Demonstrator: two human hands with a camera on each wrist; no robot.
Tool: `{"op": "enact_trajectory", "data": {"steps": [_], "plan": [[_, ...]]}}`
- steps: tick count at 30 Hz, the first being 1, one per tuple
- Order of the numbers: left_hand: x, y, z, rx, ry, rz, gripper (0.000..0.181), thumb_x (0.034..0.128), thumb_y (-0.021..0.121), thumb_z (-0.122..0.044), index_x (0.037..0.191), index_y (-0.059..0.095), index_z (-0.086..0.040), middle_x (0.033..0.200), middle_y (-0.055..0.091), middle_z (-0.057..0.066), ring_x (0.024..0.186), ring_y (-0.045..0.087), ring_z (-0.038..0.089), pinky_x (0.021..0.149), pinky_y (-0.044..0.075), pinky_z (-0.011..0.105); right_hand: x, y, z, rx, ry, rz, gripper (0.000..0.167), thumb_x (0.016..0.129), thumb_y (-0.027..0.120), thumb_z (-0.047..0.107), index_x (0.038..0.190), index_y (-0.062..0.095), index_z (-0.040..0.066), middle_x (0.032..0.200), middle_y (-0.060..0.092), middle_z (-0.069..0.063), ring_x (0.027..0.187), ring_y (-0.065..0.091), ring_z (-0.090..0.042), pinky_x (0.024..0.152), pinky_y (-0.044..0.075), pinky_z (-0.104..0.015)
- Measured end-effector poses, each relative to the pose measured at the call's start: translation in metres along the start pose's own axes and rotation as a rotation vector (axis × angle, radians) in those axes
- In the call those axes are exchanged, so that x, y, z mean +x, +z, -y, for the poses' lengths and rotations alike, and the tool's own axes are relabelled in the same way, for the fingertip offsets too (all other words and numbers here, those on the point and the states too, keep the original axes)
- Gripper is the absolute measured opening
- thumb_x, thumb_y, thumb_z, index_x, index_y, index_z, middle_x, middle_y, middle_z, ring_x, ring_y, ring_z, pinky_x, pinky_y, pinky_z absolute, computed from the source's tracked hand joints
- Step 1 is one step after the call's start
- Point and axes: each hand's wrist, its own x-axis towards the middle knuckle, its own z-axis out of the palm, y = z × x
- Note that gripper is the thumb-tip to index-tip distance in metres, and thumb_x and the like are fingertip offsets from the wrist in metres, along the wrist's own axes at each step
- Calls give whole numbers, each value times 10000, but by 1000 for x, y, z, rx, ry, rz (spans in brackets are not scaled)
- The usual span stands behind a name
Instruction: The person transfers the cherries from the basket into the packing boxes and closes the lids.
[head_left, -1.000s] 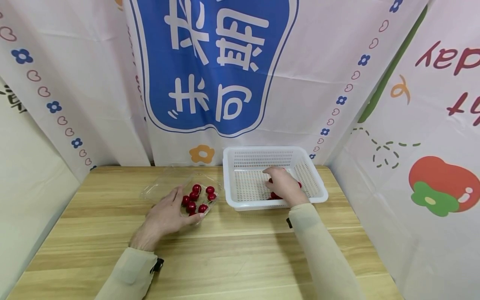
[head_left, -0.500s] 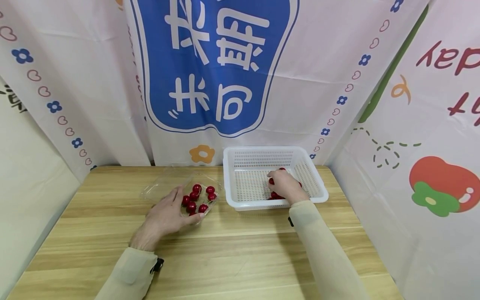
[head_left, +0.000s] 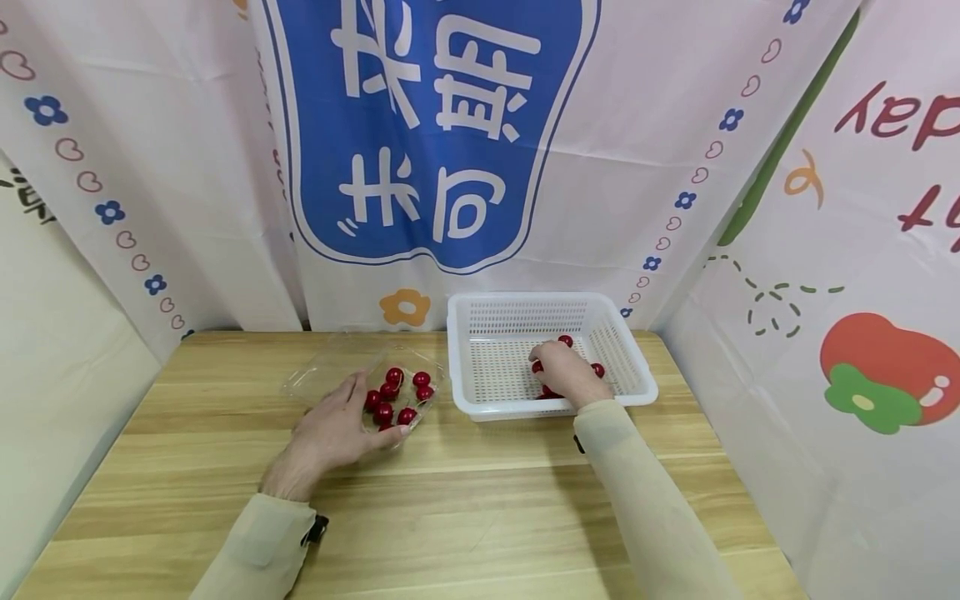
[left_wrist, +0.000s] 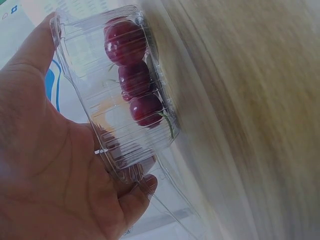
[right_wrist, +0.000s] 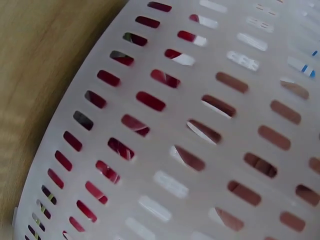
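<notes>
The left hand is gripping a clear clamshell whose cherries are lying left of the right hand, itself inside the white basket, whether holding the nearest cherry I cannot tell.

Table backed by hung cloth. Box set at left, cherries held within, lid spread to its left. Basket placed just right of box; other cherries contained toward its right. Left hand placed against box's near-left side, right hand lowered inside basket
</notes>
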Motion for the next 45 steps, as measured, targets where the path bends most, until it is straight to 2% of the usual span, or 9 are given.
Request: {"op": "enact_trajectory", "data": {"steps": [5, 6, 9, 12, 13, 16, 21, 31, 45], "plan": [[2, 1, 3, -8, 1, -15, 1505, 921, 656, -1013, 1835, 190, 89, 1900, 227, 394, 1708, 349, 674, 1350, 372, 840, 5, 3, -4, 13, -43, 22, 281, 1082, 778, -11, 1357, 834, 4, 1345, 848, -169, 1286, 783, -310, 1173, 651, -507], [2, 1, 3, -9, 1, -15, 1508, 917, 659, -1014, 1835, 191, 87, 1900, 228, 395, 1707, 350, 674, 1349, 373, 841, 14, 13, -17, 21, -85, 9, 247, 1087, 774, 15, 1322, 850, 30, 1298, 857, -134, 1235, 780, -268, 1141, 658, -464], [1, 0, 2, -6, -1, -13, 1502, 922, 670, -1002, 1836, 186, 88, 1900, 225, 396, 1708, 350, 674, 1348, 376, 841, 16, 14, -18, -2, -125, 18, 200, 1063, 773, -6, 1230, 869, 46, 1186, 856, -101, 1110, 753, -229, 1069, 662, -443], [0, -2, 0, -1, -4, 2, 1474, 947, 683, -966, 1832, 176, 98, 1905, 204, 397, 1717, 335, 673, 1366, 386, 811, 14, 13, -16, -9, -143, 19, 165, 1065, 775, -14, 1181, 873, 51, 1138, 850, -93, 1068, 736, -215, 1037, 662, -426], [-1, -2, -1, 5, -4, 2, 1463, 956, 689, -952, 1829, 179, 105, 1903, 205, 400, 1713, 340, 676, 1360, 393, 812, 5, 2, -4, -21, -118, 35, 172, 1053, 775, -51, 1173, 869, 30, 1136, 849, -116, 1065, 739, -236, 1040, 665, -455], [0, -2, -2, 17, -9, 6, 1443, 965, 708, -925, 1829, 182, 105, 1906, 206, 393, 1712, 348, 672, 1360, 401, 807, 2, 0, 0, -29, -114, 27, 152, 1069, 773, -39, 1162, 867, 36, 1127, 846, -111, 1048, 731, -228, 1017, 663, -447], [1, -1, -1, 21, -7, -2, 1432, 968, 722, -907, 1824, 193, 112, 1899, 225, 399, 1704, 363, 675, 1359, 404, 806, -1, -3, 4, -28, -106, -8, 175, 1088, 775, -7, 1227, 869, 44, 1187, 847, -110, 1074, 740, -231, 1023, 664, -440], [1, 0, -1, 5, -8, 4, 1444, 966, 699, -930, 1829, 180, 105, 1905, 204, 397, 1717, 337, 672, 1373, 387, 800, -5, -10, 21, -8, -144, -75, 275, 1117, 779, 46, 1387, 828, 28, 1400, 819, -147, 1333, 779, -323, 1186, 654, -473], [0, 0, -1, 23, -7, 0, 1438, 973, 691, -931, 1834, 170, 96, 1901, 209, 402, 1714, 343, 673, 1368, 396, 798, -9, -12, 44, -28, -260, -212, 239, 1092, 814, 56, 1327, 854, 34, 1327, 845, -121, 1261, 824, -317, 1128, 687, -455]]}}
